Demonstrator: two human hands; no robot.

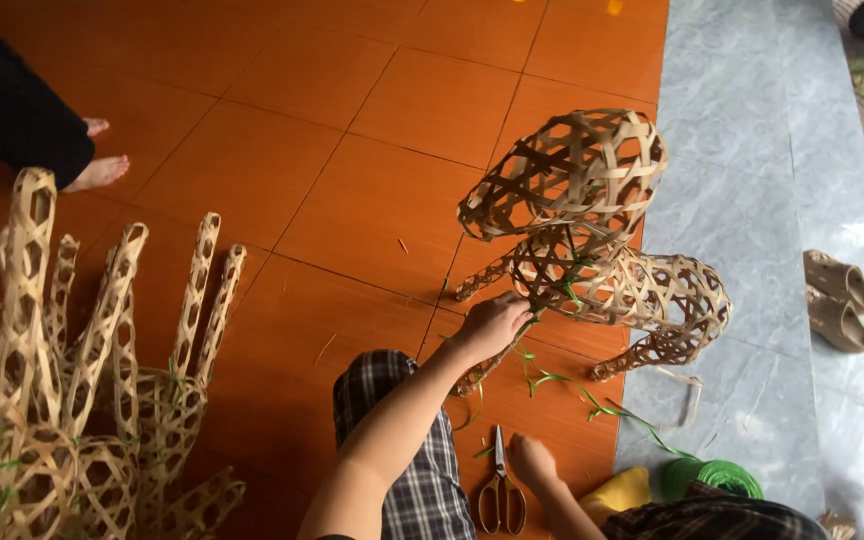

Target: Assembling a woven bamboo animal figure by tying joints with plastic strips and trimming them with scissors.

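Left hand: your left hand (pixel 492 325) was closed around the neck of the pale open-weave bamboo animal figure (pixel 602 250), fingers pinching where the thin green plastic binding strand (pixel 552 378) met the weave; the grip appeared to steady the figure at its joint.
Right hand: your right hand (pixel 530 460) rested low on the orange floor tiles (pixel 332 200), fingers curled; whether it pinched anything could not be told.
Figure: it stood upright just beyond your left hand, head raised, body reaching onto the grey stone strip (pixel 742 200).
Scissors: the orange-handled steel scissors (pixel 500 488) lay flat just beside your right hand, presumably within reach for cutting the strand.
Spool: the green strand coil (pixel 717 478) sat beyond your right hand, partly cut off.
Far side: more woven bamboo pieces (pixel 72 380) stood well apart from your left hand.
Hidden: another person's bare feet (pixel 97 160) showed only in part; a yellow object (pixel 617 492) near the spool was unclear.
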